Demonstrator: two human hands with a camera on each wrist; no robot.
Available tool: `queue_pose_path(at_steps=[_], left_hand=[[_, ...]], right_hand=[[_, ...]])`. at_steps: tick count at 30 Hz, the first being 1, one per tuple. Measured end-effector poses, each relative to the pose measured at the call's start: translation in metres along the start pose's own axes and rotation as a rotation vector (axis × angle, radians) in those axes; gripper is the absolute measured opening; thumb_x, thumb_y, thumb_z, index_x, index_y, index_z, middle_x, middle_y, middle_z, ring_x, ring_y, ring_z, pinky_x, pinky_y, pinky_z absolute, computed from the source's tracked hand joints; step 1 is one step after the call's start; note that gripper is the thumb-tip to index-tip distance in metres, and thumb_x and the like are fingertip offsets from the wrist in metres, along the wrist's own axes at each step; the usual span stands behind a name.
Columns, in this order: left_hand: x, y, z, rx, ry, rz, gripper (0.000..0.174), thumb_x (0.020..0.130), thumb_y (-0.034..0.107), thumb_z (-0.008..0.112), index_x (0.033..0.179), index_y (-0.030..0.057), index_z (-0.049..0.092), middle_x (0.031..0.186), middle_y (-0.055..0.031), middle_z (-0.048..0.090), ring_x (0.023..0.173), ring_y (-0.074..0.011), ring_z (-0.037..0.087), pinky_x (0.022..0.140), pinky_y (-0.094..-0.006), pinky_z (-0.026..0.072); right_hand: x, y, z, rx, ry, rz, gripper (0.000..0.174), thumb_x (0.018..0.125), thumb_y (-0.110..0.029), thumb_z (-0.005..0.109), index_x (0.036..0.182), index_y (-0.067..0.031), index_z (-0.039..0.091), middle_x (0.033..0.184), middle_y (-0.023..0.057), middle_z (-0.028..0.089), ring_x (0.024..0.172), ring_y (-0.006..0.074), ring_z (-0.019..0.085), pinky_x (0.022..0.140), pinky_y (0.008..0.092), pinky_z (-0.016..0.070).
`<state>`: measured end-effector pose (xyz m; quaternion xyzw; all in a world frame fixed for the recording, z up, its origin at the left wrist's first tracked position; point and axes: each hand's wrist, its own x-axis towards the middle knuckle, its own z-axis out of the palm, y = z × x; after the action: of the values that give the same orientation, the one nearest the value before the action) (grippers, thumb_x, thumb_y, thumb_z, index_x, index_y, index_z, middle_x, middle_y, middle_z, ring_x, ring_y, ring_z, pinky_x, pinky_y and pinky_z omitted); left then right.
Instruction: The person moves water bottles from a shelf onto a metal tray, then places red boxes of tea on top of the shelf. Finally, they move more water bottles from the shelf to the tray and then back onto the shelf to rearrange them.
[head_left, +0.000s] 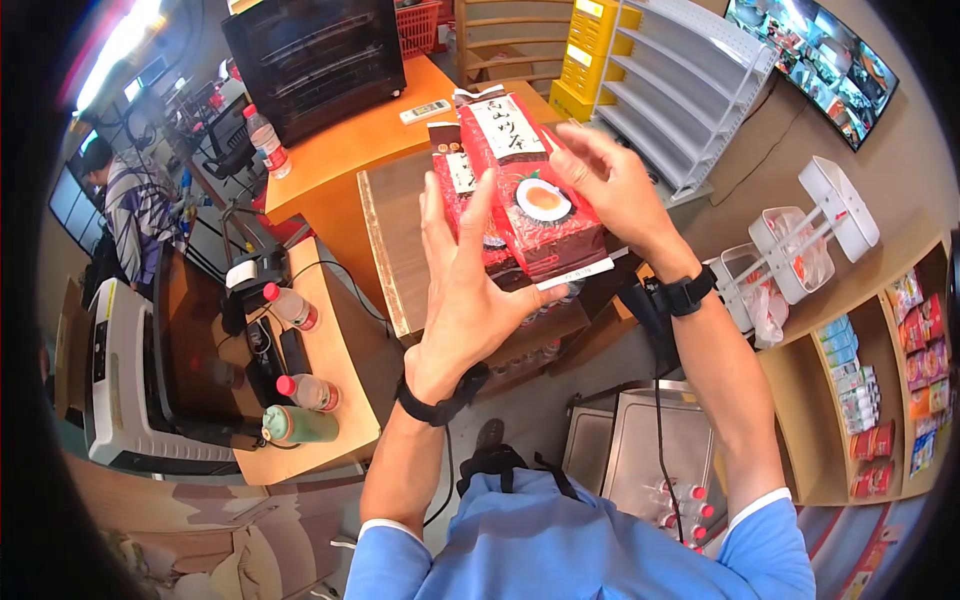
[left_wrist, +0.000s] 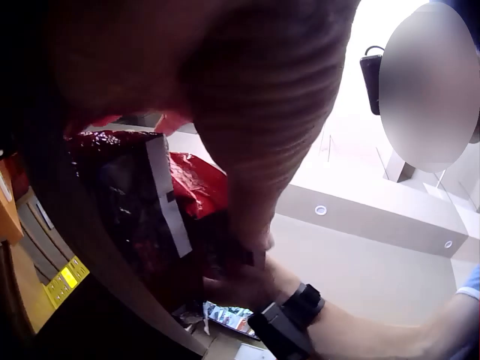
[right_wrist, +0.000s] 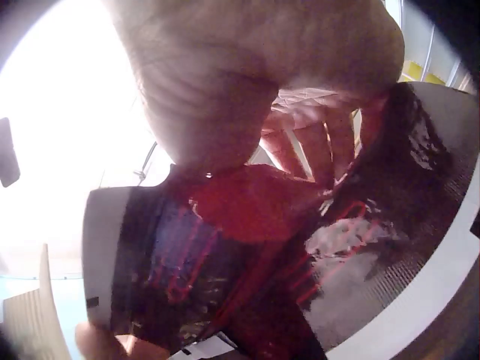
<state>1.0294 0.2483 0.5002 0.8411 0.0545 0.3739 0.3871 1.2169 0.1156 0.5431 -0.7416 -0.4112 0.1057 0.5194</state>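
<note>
Two red tea packets with white labels and dark Chinese lettering are held up side by side above the brown table. The nearer packet (head_left: 545,170) shows a picture of a cup of tea and overlaps the other packet (head_left: 448,142) in the head view. My left hand (head_left: 455,285) grips the pair from the left, thumb along the bottom edge, fingers pointing up. On the right side, my right hand (head_left: 620,195) holds the nearer packet, its fingers partly hidden behind it. The right wrist view shows shiny dark packet faces (right_wrist: 382,232) close below the palm.
Below the packets is a brown tabletop (head_left: 395,230); an orange desk (head_left: 330,175) with a bottle and remote stands behind. Bottles (head_left: 308,392) stand on a side table at left. Snack shelves (head_left: 800,400) are at right, metal trays (head_left: 650,440) by the legs. A person (head_left: 140,210) is far left.
</note>
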Motion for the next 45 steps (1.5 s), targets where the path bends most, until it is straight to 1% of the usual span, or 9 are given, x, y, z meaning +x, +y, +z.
queue_pose_path(at_steps=[2, 3, 10, 20, 23, 25, 34, 38, 45], left_hand=[[0.003, -0.008, 0.007, 0.077, -0.044, 0.159, 0.12, 0.062, 0.022, 0.101, 0.162, 0.0147, 0.035, 0.167, -0.0294, 0.019, 0.157, -0.0475, 0.018, 0.126, -0.0545, 0.0267], [0.002, -0.008, 0.011, 0.111, -0.039, 0.094, 0.106, 0.066, 0.015, 0.097, 0.158, 0.0152, 0.043, 0.165, -0.028, 0.024, 0.156, -0.0482, 0.022, 0.125, -0.055, 0.0275], [-0.001, -0.004, 0.029, 0.12, 0.048, 0.083, 0.094, 0.073, 0.003, 0.082, 0.158, 0.0178, 0.043, 0.161, -0.0282, 0.029, 0.151, -0.0567, 0.022, 0.122, -0.0618, 0.0288], [-0.001, -0.006, 0.024, 0.186, 0.034, 0.096, 0.093, 0.074, 0.009, 0.087, 0.156, 0.0159, 0.044, 0.159, -0.0256, 0.039, 0.154, -0.047, 0.026, 0.125, -0.0565, 0.026], [0.003, -0.006, 0.025, 0.16, 0.006, 0.123, 0.091, 0.074, 0.003, 0.08, 0.157, 0.0145, 0.042, 0.159, -0.0298, 0.032, 0.151, -0.056, 0.022, 0.126, -0.0608, 0.0227], [0.005, -0.011, 0.028, 0.202, 0.006, 0.131, 0.091, 0.076, 0.009, 0.085, 0.156, 0.014, 0.043, 0.158, -0.0255, 0.038, 0.152, -0.0505, 0.027, 0.126, -0.0582, 0.0234], [-0.023, 0.002, 0.028, 0.326, 0.104, 0.213, 0.093, 0.078, 0.009, 0.086, 0.156, 0.0035, 0.038, 0.162, -0.0286, 0.032, 0.154, -0.0481, 0.024, 0.127, -0.0553, 0.0211], [-0.081, -0.022, 0.031, 0.369, 0.245, 0.494, 0.068, 0.082, 0.007, 0.083, 0.142, 0.0059, 0.053, 0.157, -0.0246, 0.038, 0.147, -0.0468, 0.037, 0.12, -0.0591, 0.0314], [-0.165, -0.1, 0.075, 0.469, -0.224, 0.116, 0.076, 0.083, 0.017, 0.082, 0.149, 0.005, 0.046, 0.158, -0.0326, 0.03, 0.147, -0.0525, 0.028, 0.12, -0.0621, 0.0265]], right_hand=[[-0.002, -0.006, 0.002, -0.222, 0.235, -0.307, 0.068, 0.098, -0.046, 0.07, 0.144, 0.0032, 0.059, 0.153, 0.0257, 0.052, 0.143, 0.0337, 0.051, 0.118, 0.0419, 0.0385], [-0.004, -0.01, 0.003, -0.285, 0.166, -0.312, 0.07, 0.1, -0.048, 0.067, 0.148, 0.0009, 0.055, 0.163, 0.0251, 0.04, 0.154, 0.0365, 0.035, 0.125, 0.0429, 0.0282], [0.001, 0.008, 0.005, -0.172, -0.166, -0.284, 0.068, 0.104, -0.047, 0.061, 0.155, -0.0042, 0.048, 0.166, 0.0241, 0.035, 0.16, 0.0328, 0.021, 0.128, 0.0425, 0.0202], [-0.011, 0.006, 0.0, -0.133, -0.052, -0.172, 0.072, 0.098, -0.052, 0.067, 0.15, -0.0037, 0.054, 0.162, 0.024, 0.043, 0.153, 0.0343, 0.038, 0.121, 0.0399, 0.0344], [-0.017, 0.006, -0.001, -0.147, -0.028, -0.083, 0.073, 0.097, -0.053, 0.067, 0.15, -0.0042, 0.054, 0.161, 0.0218, 0.045, 0.148, 0.0346, 0.046, 0.118, 0.0407, 0.0389], [-0.018, 0.013, 0.006, -0.153, 0.028, -0.113, 0.071, 0.1, -0.052, 0.066, 0.149, -0.0023, 0.055, 0.136, 0.0188, 0.067, 0.121, 0.025, 0.065, 0.106, 0.0365, 0.0473], [-0.048, 0.044, 0.009, -0.128, 0.305, -0.31, 0.068, 0.1, -0.057, 0.061, 0.135, 0.0016, 0.064, 0.139, 0.0249, 0.061, 0.129, 0.0415, 0.057, 0.11, 0.0468, 0.0438], [-0.124, 0.09, 0.029, -0.382, 0.779, -0.478, 0.044, 0.087, -0.022, 0.081, 0.124, -0.0021, 0.065, 0.134, 0.0202, 0.061, 0.122, 0.0391, 0.06, 0.103, 0.0454, 0.0481], [-0.274, 0.201, 0.106, -0.415, 0.271, 0.205, 0.058, 0.093, -0.034, 0.076, 0.138, -0.0024, 0.056, 0.145, 0.0253, 0.047, 0.128, 0.0457, 0.052, 0.109, 0.052, 0.0436]])
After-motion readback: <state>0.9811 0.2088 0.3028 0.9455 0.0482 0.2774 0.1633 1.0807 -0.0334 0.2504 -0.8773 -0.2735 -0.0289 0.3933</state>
